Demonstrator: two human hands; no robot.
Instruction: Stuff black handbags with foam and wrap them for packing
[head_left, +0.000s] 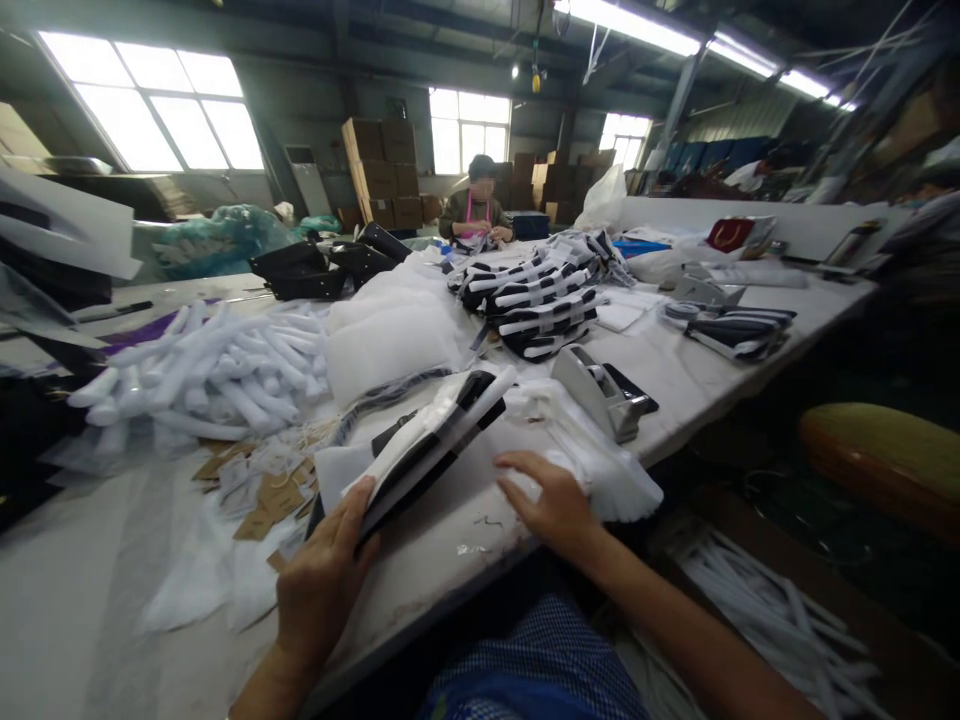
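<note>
My left hand (324,565) grips the near end of a flat black bag (439,440) padded with white foam strips. The bag is tilted, its far end pointing up and to the right. My right hand (551,505) is apart from the bag, fingers spread and holding nothing, beside a stack of thin clear plastic sleeves (611,465). Under and behind the held bag lie white foam sheet and a dark strap (386,395). Brown cardboard tags (274,500) with white strings are scattered left of my left hand.
White foam tubes (217,375) are heaped at left, beside stacked foam sheets (394,320). Padded black bags (544,295) form a row behind. A grey tape dispenser (604,395) stands near the table's right edge. Across the table sits a person (476,210). A stool (885,445) is at right.
</note>
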